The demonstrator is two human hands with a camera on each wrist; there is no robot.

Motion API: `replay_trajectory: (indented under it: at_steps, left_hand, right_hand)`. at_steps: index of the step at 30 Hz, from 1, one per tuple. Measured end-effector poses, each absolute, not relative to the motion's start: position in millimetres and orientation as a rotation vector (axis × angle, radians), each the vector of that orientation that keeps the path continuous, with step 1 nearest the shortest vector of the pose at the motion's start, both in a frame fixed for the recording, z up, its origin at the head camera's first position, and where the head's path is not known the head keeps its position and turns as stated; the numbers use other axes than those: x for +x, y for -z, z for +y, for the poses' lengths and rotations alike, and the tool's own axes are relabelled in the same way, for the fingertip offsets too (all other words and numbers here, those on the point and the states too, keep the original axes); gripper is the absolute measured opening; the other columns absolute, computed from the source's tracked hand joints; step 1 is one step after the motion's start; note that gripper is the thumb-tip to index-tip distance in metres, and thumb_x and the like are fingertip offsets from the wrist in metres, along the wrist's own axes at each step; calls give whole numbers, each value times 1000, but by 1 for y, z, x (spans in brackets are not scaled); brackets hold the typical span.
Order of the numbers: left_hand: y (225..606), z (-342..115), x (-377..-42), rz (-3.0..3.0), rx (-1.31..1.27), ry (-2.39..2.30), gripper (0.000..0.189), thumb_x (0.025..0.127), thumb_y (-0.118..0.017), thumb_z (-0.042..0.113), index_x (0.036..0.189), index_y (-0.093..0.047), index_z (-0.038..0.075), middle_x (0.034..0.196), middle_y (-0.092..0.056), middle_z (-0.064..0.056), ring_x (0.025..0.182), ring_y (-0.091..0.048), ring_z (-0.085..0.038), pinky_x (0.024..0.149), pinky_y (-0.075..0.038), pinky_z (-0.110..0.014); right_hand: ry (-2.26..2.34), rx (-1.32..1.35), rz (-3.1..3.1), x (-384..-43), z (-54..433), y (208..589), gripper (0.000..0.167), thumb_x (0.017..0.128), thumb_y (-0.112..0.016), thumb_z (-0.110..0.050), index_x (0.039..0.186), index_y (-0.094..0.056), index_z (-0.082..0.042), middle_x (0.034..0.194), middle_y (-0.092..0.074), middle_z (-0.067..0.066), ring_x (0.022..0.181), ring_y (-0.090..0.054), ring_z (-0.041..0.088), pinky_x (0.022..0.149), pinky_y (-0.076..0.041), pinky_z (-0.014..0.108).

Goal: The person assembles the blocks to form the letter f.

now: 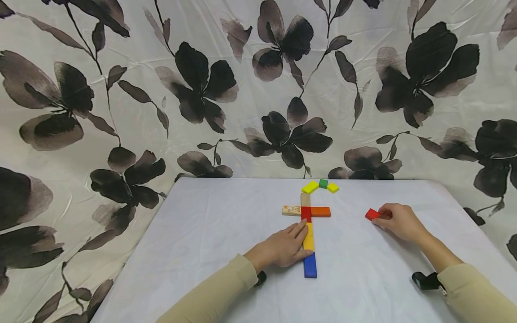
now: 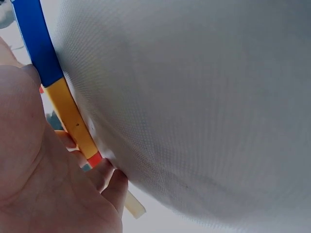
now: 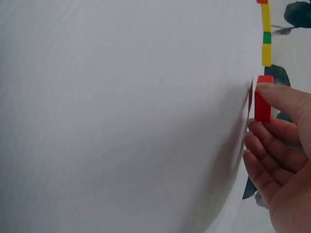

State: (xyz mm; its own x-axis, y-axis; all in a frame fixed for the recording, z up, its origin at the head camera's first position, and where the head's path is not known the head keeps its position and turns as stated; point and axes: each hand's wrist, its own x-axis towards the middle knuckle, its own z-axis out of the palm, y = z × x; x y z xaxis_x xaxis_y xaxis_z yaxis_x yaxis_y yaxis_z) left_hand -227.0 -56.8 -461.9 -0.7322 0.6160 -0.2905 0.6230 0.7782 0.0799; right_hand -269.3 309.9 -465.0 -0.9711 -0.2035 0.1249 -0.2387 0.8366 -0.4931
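My right hand (image 1: 404, 221) pinches a small red block (image 1: 372, 214) between thumb and fingers, to the right of the laid-out blocks. In the right wrist view that red block (image 3: 263, 98) shows close over the white cloth. My left hand (image 1: 282, 244) rests beside and partly on a column of blocks, fingers stretched along the yellow block (image 1: 308, 240) and the lower edge of a red block (image 1: 306, 212). Its thumb lies where the yellow block meets the blue block (image 1: 310, 266). An orange block (image 1: 321, 212) and a printed wooden block (image 1: 291, 210) form arms to the sides.
Above the cross stands a plain wooden block (image 1: 305, 199). A yellow block (image 1: 310, 187), a green block (image 1: 323, 183) and another yellow block (image 1: 333, 188) curve away from it near the table's far edge. Behind the white table (image 1: 194, 251) hangs a flowered curtain (image 1: 226, 148).
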Motion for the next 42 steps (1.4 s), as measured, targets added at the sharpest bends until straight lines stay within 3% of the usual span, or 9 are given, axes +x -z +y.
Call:
replay_trajectory:
  at_steps: [11, 28, 42]
  left_hand:
    - [463, -56, -228, 2666, 947, 21, 83, 104, -30, 65, 165, -16, 11, 173, -5, -2, 157, -16, -22, 124, -25, -37]
    - [463, -56, -227, 2673, 953, 34, 82, 105, -31, 65, 165, -17, 11, 173, -6, -3, 157, -17, -22, 125, -24, -37]
    - [463, -56, -228, 2665, 947, 30, 83, 104, -30, 65, 165, -15, 11, 173, -5, -2, 158, -16, -22, 125, -24, -36]
  right_hand:
    - [-888, 163, -2913, -292, 275, 466, 33, 88, -81, -22, 100, -70, 7, 86, -70, 12, 80, -60, 26, 68, -50, 32]
    - [-904, 2, -2903, -333, 241, 472, 35, 91, -78, -24, 101, -68, 8, 92, -68, 20, 89, -56, 36, 79, -51, 47]
    - [-830, -65, -2936, -341, 223, 471, 35, 91, -77, -27, 99, -67, 6, 90, -67, 19, 86, -57, 36, 78, -51, 46]
